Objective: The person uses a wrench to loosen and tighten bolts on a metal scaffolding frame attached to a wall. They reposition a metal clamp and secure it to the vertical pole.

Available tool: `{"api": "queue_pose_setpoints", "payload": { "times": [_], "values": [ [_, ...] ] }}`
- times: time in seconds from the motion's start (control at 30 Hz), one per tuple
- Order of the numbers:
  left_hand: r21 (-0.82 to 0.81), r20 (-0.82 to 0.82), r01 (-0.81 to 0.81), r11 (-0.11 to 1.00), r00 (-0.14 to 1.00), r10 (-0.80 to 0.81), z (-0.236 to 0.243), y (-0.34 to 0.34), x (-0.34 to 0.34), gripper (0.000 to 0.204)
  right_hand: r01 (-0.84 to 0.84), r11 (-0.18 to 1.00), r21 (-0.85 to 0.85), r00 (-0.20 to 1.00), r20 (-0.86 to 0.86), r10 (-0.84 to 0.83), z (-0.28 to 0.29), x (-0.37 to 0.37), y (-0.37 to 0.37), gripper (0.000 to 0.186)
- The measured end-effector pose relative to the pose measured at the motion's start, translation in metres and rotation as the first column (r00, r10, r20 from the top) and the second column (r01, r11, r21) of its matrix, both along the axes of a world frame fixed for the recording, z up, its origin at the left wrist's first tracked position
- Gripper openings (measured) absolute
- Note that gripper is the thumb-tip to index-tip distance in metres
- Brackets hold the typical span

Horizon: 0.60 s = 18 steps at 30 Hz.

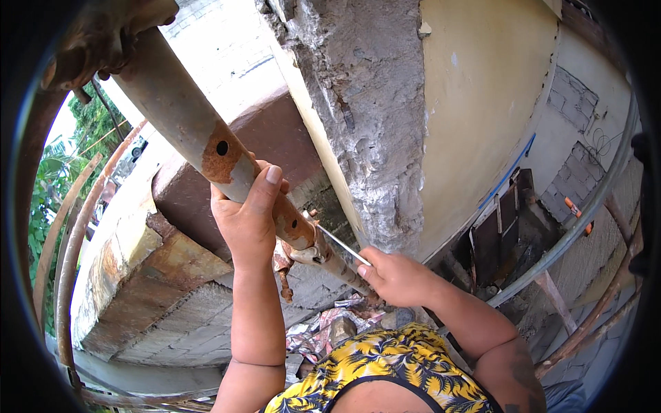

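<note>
A thick rusty metal pipe (182, 110) with holes in its side slants from the upper left down toward the middle. My left hand (244, 224) is wrapped round it below the large rust patch. In my right hand (396, 275) is a thin, pale metal rod (337, 241), pointing up and left. Its far tip is near the pipe's collar (306, 251), where a small rusty pin (313, 213) sticks out; I cannot tell whether they touch. A rusty fitting (284, 268) hangs beside the collar. The fingers of my right hand are partly hidden.
A rough, broken concrete column (372, 124) rises ahead, beside a yellow wall (489, 103). Curved metal bars (86, 227) stand at the left, and a grey pipe (558, 248) arcs along the right. Crumpled sheeting (313, 334) and rubble lie below.
</note>
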<state>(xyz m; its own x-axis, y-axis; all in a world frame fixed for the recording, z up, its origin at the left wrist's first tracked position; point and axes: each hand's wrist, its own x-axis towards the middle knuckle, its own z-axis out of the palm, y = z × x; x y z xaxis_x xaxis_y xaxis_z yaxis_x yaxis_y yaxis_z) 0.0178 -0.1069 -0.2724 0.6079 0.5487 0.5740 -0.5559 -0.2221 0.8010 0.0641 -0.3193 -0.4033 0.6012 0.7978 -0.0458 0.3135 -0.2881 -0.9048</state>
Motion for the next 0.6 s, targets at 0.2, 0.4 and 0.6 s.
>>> {"api": "queue_pose_setpoints", "payload": {
  "times": [0.2,0.4,0.6],
  "values": [
    [0.003,0.024,0.007,1.000,1.000,-0.007,-0.003,0.001,0.002,0.039,0.030,0.991,0.129,0.999,-0.031,-0.026,-0.017,-0.012,0.003,0.033],
    [-0.017,0.016,0.021,1.000,1.000,-0.021,0.001,-0.001,0.002,0.040,-0.011,0.993,0.121,0.832,-0.549,0.076,0.000,-0.001,0.000,0.031],
    [-0.016,0.009,0.006,1.000,1.000,-0.006,-0.002,0.002,0.000,0.039,0.042,0.999,0.020,0.998,0.048,-0.043,-0.013,0.009,-0.004,0.032]
  ]
}}
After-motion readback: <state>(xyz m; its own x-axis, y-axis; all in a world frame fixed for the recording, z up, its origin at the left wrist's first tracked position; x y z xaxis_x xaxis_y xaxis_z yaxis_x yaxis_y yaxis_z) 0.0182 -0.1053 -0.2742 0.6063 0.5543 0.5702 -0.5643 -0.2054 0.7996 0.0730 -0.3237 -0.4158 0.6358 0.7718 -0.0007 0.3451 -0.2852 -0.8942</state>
